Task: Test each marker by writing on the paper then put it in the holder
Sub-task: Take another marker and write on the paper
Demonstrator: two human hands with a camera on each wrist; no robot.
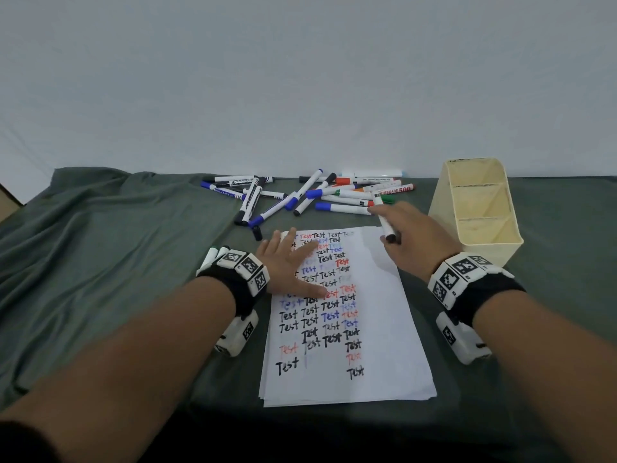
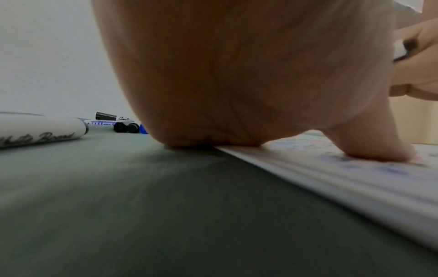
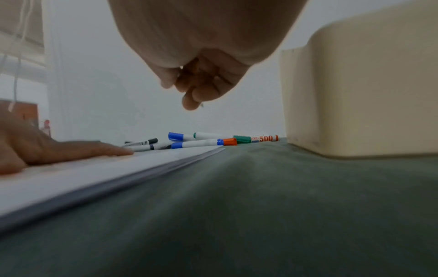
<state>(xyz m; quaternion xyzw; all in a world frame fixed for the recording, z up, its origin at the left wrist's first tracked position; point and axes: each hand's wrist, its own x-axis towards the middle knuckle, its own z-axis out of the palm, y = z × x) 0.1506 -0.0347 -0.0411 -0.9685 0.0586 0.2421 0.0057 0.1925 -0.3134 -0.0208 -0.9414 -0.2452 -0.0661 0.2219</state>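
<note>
— Cloth (image 1: 100, 235), green and rumpled, covers my whole table; what lies on it?

— Biggest is my paper (image 1: 377, 315), a stack filled with "Test". My left hand (image 1: 287, 265) rests flat on it, fingers straight.

— And the holder (image 1: 480, 212)?

— Cream, upright, just right of the paper, its compartments bare.

— The markers?

— A pile of markers (image 1: 300, 195) lies beyond the paper. My right hand (image 1: 414, 238) curls round one white marker (image 1: 384, 218), its dark end above the sheet's top right corner.

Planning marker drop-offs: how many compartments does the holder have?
3, in a row inside the holder: far compartment, middle compartment, near compartment toward the person. None seems hidden.
</note>
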